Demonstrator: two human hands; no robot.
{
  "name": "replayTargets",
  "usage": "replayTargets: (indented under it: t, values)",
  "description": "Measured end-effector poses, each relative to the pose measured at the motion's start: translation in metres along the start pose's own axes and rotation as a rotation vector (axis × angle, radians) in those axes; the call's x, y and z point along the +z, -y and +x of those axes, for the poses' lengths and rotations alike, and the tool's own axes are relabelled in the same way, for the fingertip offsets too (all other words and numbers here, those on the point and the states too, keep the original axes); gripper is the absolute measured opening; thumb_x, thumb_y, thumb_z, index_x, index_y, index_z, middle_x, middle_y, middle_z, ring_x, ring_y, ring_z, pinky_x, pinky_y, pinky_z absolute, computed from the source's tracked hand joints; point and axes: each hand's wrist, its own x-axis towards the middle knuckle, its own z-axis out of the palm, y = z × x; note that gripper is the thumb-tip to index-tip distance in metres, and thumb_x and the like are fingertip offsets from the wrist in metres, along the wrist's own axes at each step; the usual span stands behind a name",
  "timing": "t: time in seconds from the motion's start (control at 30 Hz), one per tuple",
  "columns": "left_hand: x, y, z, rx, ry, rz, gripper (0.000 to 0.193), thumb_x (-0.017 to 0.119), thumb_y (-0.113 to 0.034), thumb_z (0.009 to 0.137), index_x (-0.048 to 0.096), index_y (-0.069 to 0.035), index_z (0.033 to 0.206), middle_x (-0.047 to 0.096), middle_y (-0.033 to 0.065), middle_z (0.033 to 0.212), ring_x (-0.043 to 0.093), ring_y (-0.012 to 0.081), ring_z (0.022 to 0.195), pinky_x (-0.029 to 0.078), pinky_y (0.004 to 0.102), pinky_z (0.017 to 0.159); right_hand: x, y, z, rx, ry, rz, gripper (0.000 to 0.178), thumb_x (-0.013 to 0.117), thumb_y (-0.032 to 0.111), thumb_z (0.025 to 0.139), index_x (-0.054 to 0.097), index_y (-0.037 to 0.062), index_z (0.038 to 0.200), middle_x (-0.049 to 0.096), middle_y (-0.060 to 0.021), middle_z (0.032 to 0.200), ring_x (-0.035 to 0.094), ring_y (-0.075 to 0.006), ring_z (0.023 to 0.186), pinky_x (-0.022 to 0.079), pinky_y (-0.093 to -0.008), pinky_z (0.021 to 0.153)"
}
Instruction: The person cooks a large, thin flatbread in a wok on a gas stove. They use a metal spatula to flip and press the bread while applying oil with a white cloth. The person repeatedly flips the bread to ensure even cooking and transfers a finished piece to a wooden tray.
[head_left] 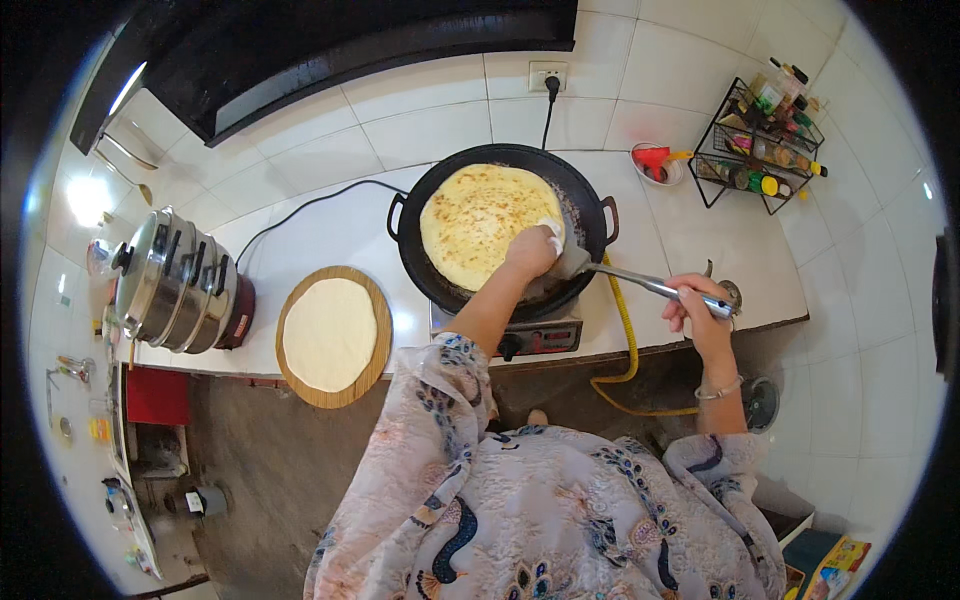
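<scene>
A large round flatbread (480, 222), golden with brown spots, lies in a black two-handled pan (520, 158) on a cooker (545, 338). My left hand (531, 252) is closed on a bunched white cloth (552, 232), perhaps paper, at the bread's right edge. My right hand (698, 308) grips the handle of a metal spatula (640, 280). The spatula's blade rests low in the pan's right side, against the bread's edge near my left fingers. Whether it reaches under the bread is hard to tell.
Left of the pan, a pale rolled-out dough round (330, 335) covers most of a wooden board (294, 385) overhanging the counter edge. A stacked steamer (180, 285) stands farther left. At right are a bowl (658, 166), a bottle rack (757, 150) and a yellow hose (628, 335).
</scene>
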Motion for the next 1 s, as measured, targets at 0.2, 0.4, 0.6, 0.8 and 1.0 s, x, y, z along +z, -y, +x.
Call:
replayTargets:
  t: [0.2, 0.4, 0.6, 0.8, 1.0]
  values:
    - [-0.049, 0.008, -0.048, 0.201, 0.477, -0.195, 0.027, 0.056, -0.017, 0.074, 0.064, -0.003, 0.097, 0.064, 0.0117, 0.089, 0.058, 0.0201, 0.085, 0.043, 0.0307, 0.080, 0.003, 0.035, -0.031, 0.138, 0.098, 0.101, 0.023, 0.051, 0.016, 0.089, 0.061, -0.0035, 0.095, 0.062, -0.0133, 0.065, 0.059, -0.0138, 0.048, 0.048, -0.0223, 0.043]
    - [-0.100, 0.020, -0.043, 0.077, 0.453, -0.140, 0.025, 0.054, -0.014, 0.074, 0.063, -0.002, 0.094, 0.063, 0.0127, 0.087, 0.058, 0.0205, 0.083, 0.045, 0.0297, 0.076, 0.070, 0.000, -0.022, 0.220, -0.010, 0.323, 0.027, 0.049, 0.019, 0.091, 0.057, -0.0051, 0.101, 0.063, -0.0159, 0.072, 0.062, -0.0172, 0.054, 0.053, -0.0268, 0.049]
    - [-0.118, 0.042, -0.050, -0.005, 0.047, 0.037, 0.026, 0.054, -0.014, 0.074, 0.064, -0.001, 0.093, 0.063, 0.0197, 0.087, 0.061, 0.0304, 0.082, 0.047, 0.0360, 0.075, 0.045, 0.019, -0.018, 0.241, 0.046, 0.277, 0.028, 0.048, 0.021, 0.092, 0.057, -0.0040, 0.101, 0.062, -0.0146, 0.067, 0.060, -0.0154, 0.050, 0.051, -0.0243, 0.046]
    - [-0.115, 0.070, -0.051, -0.119, -0.347, 0.346, 0.020, 0.052, -0.016, 0.077, 0.064, -0.004, 0.087, 0.063, 0.0200, 0.080, 0.062, 0.0346, 0.076, 0.049, 0.0444, 0.069, 0.003, 0.026, -0.031, 0.021, 0.008, 0.200, 0.025, 0.049, 0.017, 0.090, 0.060, -0.0049, 0.095, 0.061, -0.0134, 0.063, 0.057, -0.0130, 0.047, 0.049, -0.0223, 0.045]
    - [-0.073, 0.062, -0.059, -0.188, 0.010, 0.360, 0.025, 0.052, -0.021, 0.078, 0.061, -0.001, 0.089, 0.061, 0.0226, 0.090, 0.059, 0.0368, 0.087, 0.046, 0.0455, 0.078, 0.017, 0.015, -0.023, 0.021, -0.042, 0.054, 0.022, 0.051, 0.014, 0.089, 0.061, -0.0034, 0.095, 0.061, -0.0097, 0.064, 0.057, -0.0103, 0.049, 0.047, -0.0202, 0.046]
